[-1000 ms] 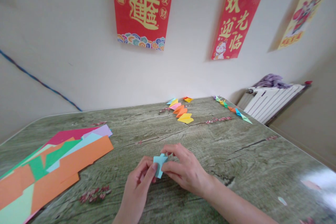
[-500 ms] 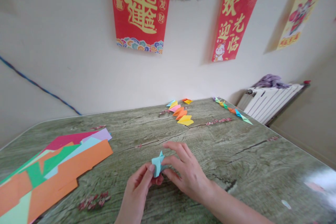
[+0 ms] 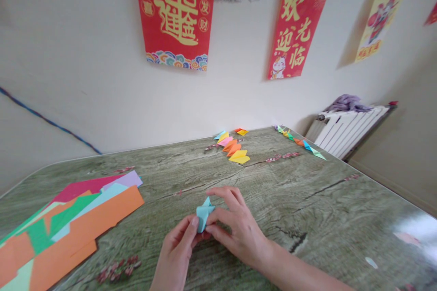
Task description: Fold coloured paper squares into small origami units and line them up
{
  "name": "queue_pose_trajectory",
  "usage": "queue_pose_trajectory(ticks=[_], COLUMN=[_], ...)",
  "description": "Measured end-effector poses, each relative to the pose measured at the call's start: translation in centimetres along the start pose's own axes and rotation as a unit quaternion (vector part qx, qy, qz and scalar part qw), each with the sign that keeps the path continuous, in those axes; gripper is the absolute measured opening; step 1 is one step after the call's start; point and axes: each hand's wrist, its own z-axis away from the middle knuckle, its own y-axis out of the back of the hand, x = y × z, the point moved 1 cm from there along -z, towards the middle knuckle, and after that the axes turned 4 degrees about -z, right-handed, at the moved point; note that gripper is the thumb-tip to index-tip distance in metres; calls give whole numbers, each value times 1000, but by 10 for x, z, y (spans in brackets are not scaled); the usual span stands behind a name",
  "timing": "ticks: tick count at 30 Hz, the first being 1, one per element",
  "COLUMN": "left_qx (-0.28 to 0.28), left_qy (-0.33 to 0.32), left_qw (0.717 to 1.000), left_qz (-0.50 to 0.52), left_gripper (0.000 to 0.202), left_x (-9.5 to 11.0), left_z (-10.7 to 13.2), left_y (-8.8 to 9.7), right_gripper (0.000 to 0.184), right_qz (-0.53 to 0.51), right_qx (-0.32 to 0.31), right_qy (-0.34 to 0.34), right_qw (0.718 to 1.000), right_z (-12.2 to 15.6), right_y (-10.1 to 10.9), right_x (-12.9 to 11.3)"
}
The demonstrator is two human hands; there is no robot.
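A small folded light-blue paper piece is pinched between both my hands just above the green wood-grain table. My left hand grips its lower left edge with thumb and fingers closed. My right hand holds its right side, the fingers curled over it and one fingertip near its top point.
A fan of coloured paper sheets, mostly orange, lies at the left. Folded paper pieces sit in a row at the far middle, a chain of small folded pieces at the far right. A white radiator stands beyond the table. Red banners hang on the wall.
The blue piece has been turned between my fingers, its point now up. The view has shifted slightly; both hands stay at the same spot on the table.
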Motion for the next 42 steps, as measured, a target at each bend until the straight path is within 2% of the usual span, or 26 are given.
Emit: queue_pose_trajectory(ticks=[6, 15, 24, 31, 42], left_qx=[9, -34, -50, -79, -84], left_qy=[-15, -16, -20, -17, -25], left_qw=[1000, 999, 998, 996, 996], left_qz=[-1, 40, 44, 44, 27], left_gripper=[31, 22, 17, 17, 16], left_x=[0, -1, 0, 0, -4], left_z=[1, 5, 8, 8, 6], left_y=[-3, -5, -10, -10, -7], right_gripper=[19, 23, 21, 15, 14], right_qz=[-20, -50, -99, -140, -163], right_qx=[18, 38, 63, 54, 46], right_qy=[-44, -38, -41, -51, -48], right_qw=[999, 997, 992, 987, 984], right_z=[0, 0, -1, -1, 1], right_y=[-4, -4, -5, -3, -2], right_x=[-4, -8, -8, -3, -1])
